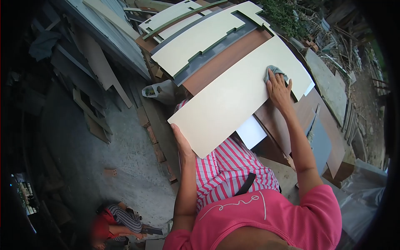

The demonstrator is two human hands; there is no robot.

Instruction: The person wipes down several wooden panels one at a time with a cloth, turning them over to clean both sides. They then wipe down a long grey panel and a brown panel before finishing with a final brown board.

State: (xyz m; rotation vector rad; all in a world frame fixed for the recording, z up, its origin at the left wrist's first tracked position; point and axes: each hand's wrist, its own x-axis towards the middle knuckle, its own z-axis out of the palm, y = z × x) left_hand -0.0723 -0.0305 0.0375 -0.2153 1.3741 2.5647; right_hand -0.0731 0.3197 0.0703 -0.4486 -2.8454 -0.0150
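A long cream board (225, 104) lies slantwise over my lap and the stacked panels. My left hand (182, 139) grips its near left edge, thumb on the top face and the other fingers hidden beneath. Toward the far right end, my right hand (279, 89) presses a grey-green cloth (275, 70) onto the board's surface, with its fingers over the cloth. Beyond the board are a notched cream panel (198, 43) and a brown wood-grain panel (229, 60). A white sheet (251, 132) shows under the board's near edge.
Another person (118, 225) crouches on the concrete floor at the lower left. Wooden offcuts (93, 62) lean at the left, beside corrugated metal (112, 35). Bricks (158, 152) line the platform's edge. Plastic sheeting (364, 187) lies at the right, with debris and plants behind.
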